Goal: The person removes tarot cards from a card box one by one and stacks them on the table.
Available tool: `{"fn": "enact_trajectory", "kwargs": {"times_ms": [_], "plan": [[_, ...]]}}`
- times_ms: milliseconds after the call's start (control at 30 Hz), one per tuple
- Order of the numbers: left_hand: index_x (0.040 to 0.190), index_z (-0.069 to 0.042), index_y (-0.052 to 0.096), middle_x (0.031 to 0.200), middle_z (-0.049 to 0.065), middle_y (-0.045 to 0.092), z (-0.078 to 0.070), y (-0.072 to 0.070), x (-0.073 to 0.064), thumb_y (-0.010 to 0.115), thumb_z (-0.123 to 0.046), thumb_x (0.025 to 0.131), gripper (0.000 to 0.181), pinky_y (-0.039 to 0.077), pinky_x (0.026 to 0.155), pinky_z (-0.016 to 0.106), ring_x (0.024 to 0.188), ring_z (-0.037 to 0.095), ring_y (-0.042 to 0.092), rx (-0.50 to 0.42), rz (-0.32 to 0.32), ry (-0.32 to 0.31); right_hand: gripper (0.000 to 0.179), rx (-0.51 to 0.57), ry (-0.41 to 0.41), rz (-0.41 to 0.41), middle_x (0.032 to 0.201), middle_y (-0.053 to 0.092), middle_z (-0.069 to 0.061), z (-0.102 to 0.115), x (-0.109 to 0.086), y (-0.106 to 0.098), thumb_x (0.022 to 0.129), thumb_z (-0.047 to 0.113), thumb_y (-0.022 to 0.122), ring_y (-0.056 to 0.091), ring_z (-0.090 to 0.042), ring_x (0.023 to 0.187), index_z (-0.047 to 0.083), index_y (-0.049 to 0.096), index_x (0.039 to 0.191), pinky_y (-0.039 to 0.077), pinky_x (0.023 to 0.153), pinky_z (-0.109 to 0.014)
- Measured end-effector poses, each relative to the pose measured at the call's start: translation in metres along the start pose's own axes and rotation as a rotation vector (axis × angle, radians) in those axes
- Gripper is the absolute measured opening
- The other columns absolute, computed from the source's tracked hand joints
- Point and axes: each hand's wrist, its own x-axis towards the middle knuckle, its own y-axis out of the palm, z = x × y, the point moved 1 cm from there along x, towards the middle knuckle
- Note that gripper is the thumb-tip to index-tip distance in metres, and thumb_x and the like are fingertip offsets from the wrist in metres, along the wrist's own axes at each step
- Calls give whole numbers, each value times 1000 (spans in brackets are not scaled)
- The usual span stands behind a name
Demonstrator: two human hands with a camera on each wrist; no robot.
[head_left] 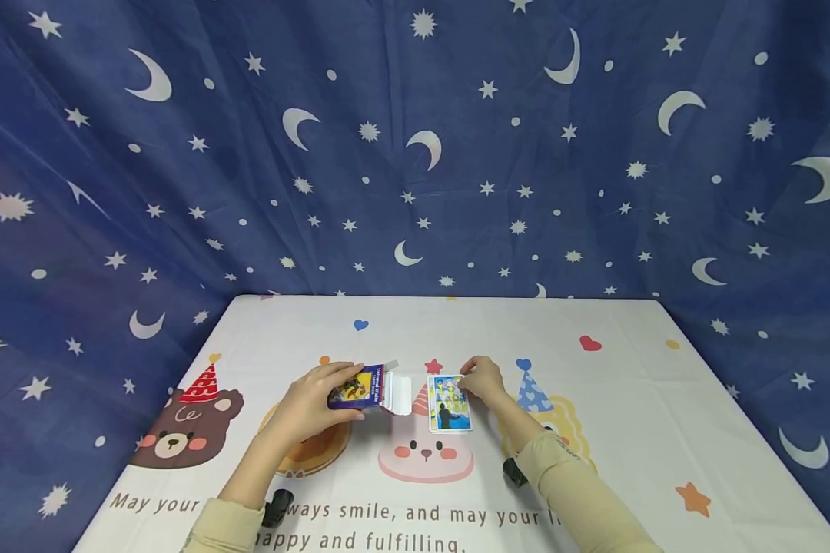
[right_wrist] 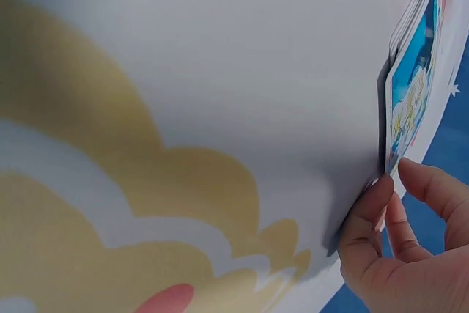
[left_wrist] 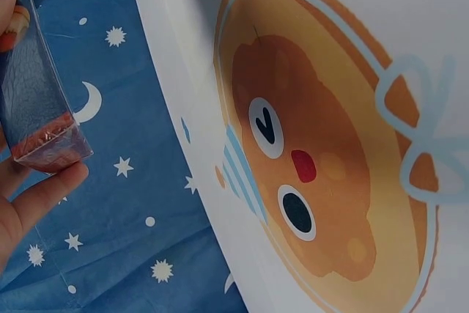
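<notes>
My left hand (head_left: pixel 316 398) grips a tarot card box (head_left: pixel 360 387) above the table, with the thumb on one side and the fingers on the other. The box's white end flap (head_left: pixel 401 395) stands open toward the right. In the left wrist view the clear lower part of the box (left_wrist: pixel 40 100) shows reddish contents near its bottom. A small stack of tarot cards (head_left: pixel 451 411) lies to the right of the flap, its top card blue and yellow. At the stack's upper right corner my right hand (head_left: pixel 484 379) pinches the cards' edge between thumb and finger.
A white tablecloth (head_left: pixel 526 330) printed with cartoon animals and lettering covers the table. Behind it hangs a blue curtain (head_left: pixel 456 253) with moons and stars. Black wrist devices are strapped under the left wrist (head_left: pixel 277 508) and right wrist (head_left: pixel 515 471).
</notes>
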Motion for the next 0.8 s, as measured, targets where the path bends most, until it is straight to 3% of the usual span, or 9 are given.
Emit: {"fn": "enact_trajectory", "kwargs": {"times_ms": [300, 500, 800], "plan": [[132, -15, 57, 130, 12, 58, 1, -1, -1, 83, -39, 67, 74, 47, 94, 56, 119, 36, 55, -2, 8, -19, 18, 18, 0, 56, 79, 60, -12, -3, -3, -8, 76, -1, 66, 52, -12, 57, -4, 60, 92, 48, 49, -20], [132, -16, 56, 132, 13, 57, 1, -1, -2, 81, -41, 68, 74, 46, 94, 57, 120, 37, 54, 10, 22, -34, 16, 66, 71, 132, 66, 58, -6, -12, -6, -15, 81, 1, 63, 55, -11, 50, -2, 58, 97, 51, 48, -21], [132, -15, 56, 131, 13, 57, 1, 0, -1, 83, -38, 67, 74, 47, 94, 55, 120, 35, 54, 11, 14, -21, 16, 120, 138, 177, 70, 64, -7, -10, -12, -17, 87, 4, 60, 56, -10, 51, -1, 57, 101, 51, 48, -22]]}}
